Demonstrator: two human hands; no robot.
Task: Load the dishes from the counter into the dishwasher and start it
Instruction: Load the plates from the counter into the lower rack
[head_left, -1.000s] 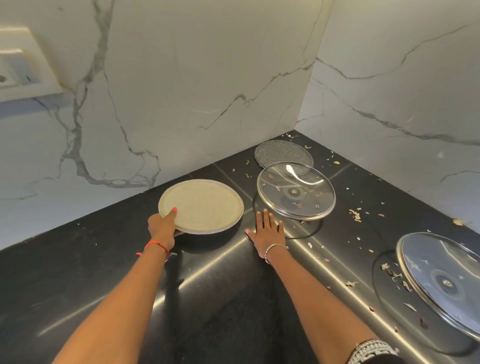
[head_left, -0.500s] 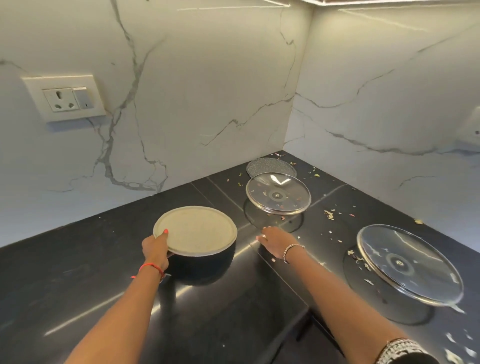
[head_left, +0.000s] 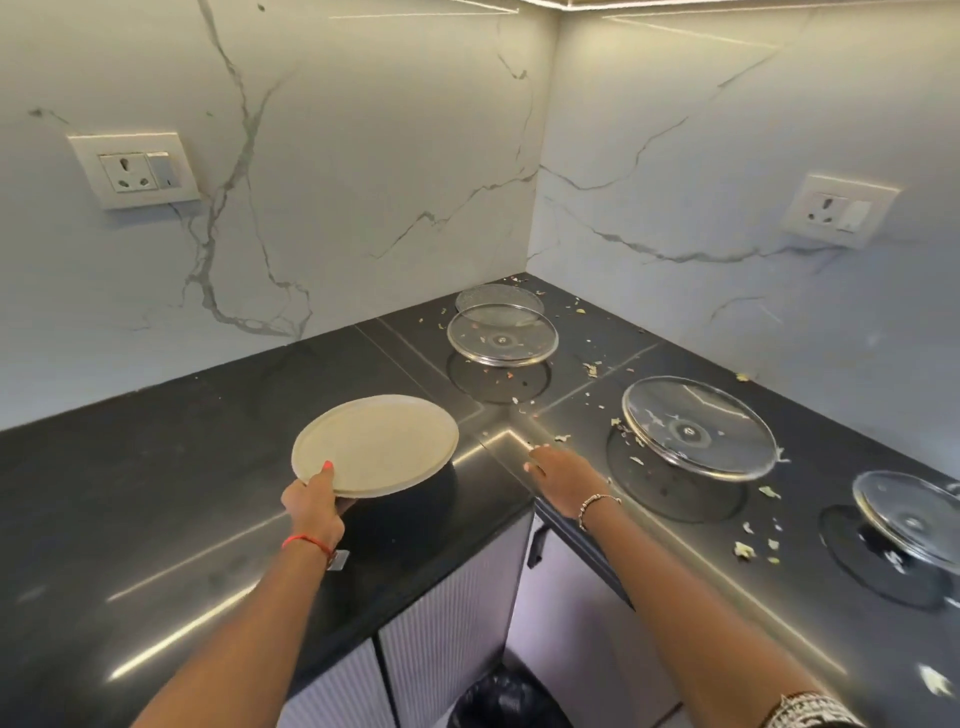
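A round beige plate (head_left: 379, 441) is lifted off the black counter (head_left: 156, 467), tilted a little. My left hand (head_left: 313, 506) grips its near rim, thumb on top. My right hand (head_left: 563, 475) lies flat on the counter to the right of the plate, fingers spread, holding nothing. A glass lid (head_left: 501, 340) rests in the far corner, with a grey speckled plate (head_left: 498, 297) behind it. A larger glass lid (head_left: 698, 426) sits right of my right hand. Another glass lid (head_left: 909, 517) shows at the right edge.
Food scraps (head_left: 745, 548) litter the right side of the counter. Marble walls meet in the corner, each with a socket (head_left: 135, 169). Ribbed cabinet fronts (head_left: 441, 639) and a black bin bag (head_left: 498, 701) lie below the counter's inner corner.
The view has pulled back and up from the corner. My left hand has lifted the beige plate and drawn it nearer. My right hand has slid back along the counter.
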